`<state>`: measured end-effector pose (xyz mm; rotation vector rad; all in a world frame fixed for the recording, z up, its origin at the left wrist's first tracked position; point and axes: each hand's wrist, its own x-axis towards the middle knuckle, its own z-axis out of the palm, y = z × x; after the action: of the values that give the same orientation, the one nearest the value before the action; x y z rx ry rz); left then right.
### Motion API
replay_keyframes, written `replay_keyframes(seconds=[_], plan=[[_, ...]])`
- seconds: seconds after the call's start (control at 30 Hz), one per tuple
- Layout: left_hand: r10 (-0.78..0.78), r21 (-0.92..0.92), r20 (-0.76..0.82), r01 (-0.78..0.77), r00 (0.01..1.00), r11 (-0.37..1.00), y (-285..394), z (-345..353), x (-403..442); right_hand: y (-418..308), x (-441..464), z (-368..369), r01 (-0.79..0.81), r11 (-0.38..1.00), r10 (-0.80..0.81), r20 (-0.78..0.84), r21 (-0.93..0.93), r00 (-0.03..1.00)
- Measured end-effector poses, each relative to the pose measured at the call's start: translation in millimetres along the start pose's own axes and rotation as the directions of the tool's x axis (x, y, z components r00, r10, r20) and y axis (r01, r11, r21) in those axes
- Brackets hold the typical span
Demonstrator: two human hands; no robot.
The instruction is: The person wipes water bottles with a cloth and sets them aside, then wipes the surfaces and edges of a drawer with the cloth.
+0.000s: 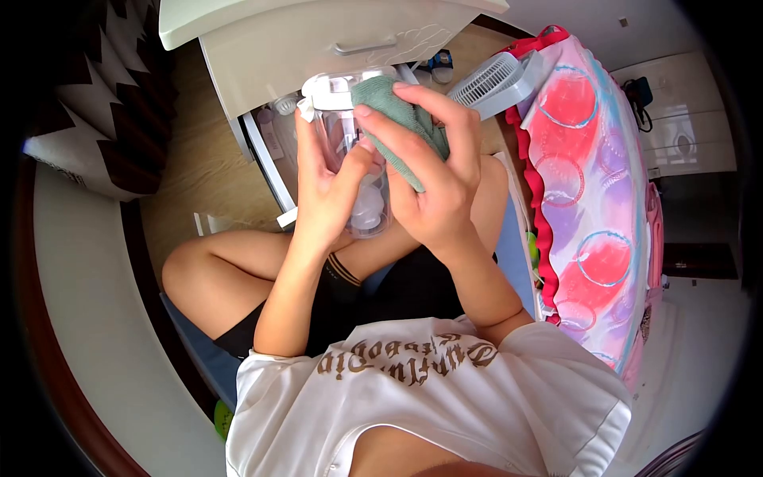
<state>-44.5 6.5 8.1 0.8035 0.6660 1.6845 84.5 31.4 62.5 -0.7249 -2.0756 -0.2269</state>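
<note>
My left hand [327, 191] is closed around the side of a clear plastic container [369, 203], its thumb lying across the front. The container is tilted above my lap, with a white band and a small white tab near its far end. Some pale, see-through shapes show inside or through it; I cannot tell which. In my right hand [441, 179] is a folded green cloth [395, 119], which the fingers press against the right side of the container's far end. The palm side of that hand is hidden.
An open drawer [274, 171] with small items lies just beyond my hands, under a white cabinet [294, 63]. To the right stand a grey slatted plastic box [497, 83] and a bed with a colourful patterned cover [588, 191]. A dark-and-white curtain [111, 103] hangs at left.
</note>
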Motion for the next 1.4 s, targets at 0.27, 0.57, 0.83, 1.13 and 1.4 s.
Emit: replay_keyframes(seconds=[0.27, 0.57, 0.83, 1.13, 1.4], plan=[[-0.219, -0.386, 0.047, 0.221, 0.974, 0.896, -2.7, -2.9, -0.7, 21.1, 0.0, -20.2, -0.271, 0.951, 0.275, -0.006, 0.152, 0.961], [-0.418, -0.832, -0.006, 0.227, 0.909, 0.507, -0.5, -8.7, 2.9, 11.2, -22.3, -42.2, -0.229, 0.954, 0.239, -0.034, 0.193, 0.97], [-0.499, -0.903, 0.003, 0.217, 0.866, 0.372, -10.0, -20.0, 5.4, -26.1, -42.5, -25.5, 0.015, 0.987, 0.003, -0.113, 0.161, 0.994], [-0.446, -0.968, 0.192, 0.243, 0.874, 0.061, -1.4, -29.5, 4.9, -53.5, -57.4, -6.5, -0.001, 0.976, -0.042, 0.192, 0.219, 0.981], [-0.185, -0.819, 0.346, 0.392, 0.92, 0.418, -13.8, -33.4, 16.8, -24.3, -42.1, -37.6, -0.173, 0.934, 0.185, -0.008, 0.312, 0.983]])
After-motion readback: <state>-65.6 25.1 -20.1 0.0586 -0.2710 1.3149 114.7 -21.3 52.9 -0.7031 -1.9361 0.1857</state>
